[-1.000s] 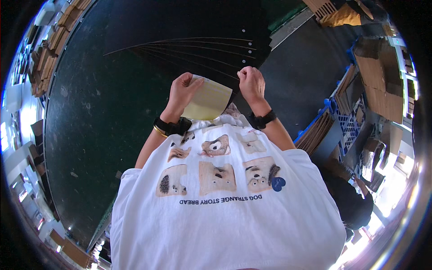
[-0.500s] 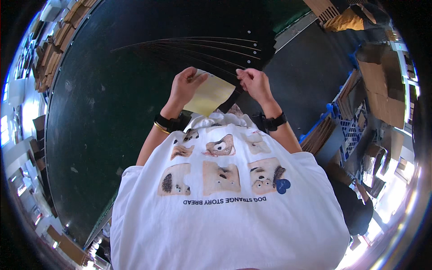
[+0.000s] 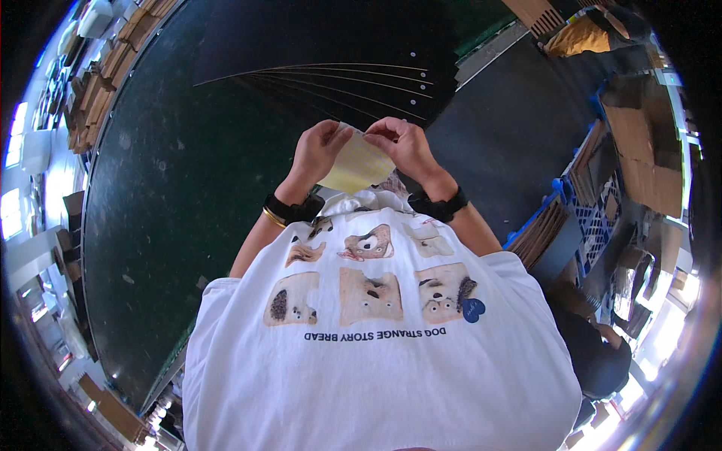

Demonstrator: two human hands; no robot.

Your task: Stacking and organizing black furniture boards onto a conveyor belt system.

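Pale yellow sheet (image 3: 355, 167) between both hands, just in front of the wearer's white shirt (image 3: 376, 376)
Left hand (image 3: 319, 150): thumb and fingers pinched on the sheet's upper left edge; right hand (image 3: 404, 148): fingers bent and drawn narrow at the upper right edge, fingertips near those of the left, but cannot tell whether they grip the sheet or only touch it; sheet's lower part hangs toward the shirt; dark band on each wrist; beyond the hands, dark panels (image 3: 323, 45) lie fanned, edges spread, small pale round spots near their right ends; dark green surface (image 3: 165, 218) at left; brown cardboard (image 3: 639, 143) at far right, a person in dark clothing (image 3: 598, 357) lower right
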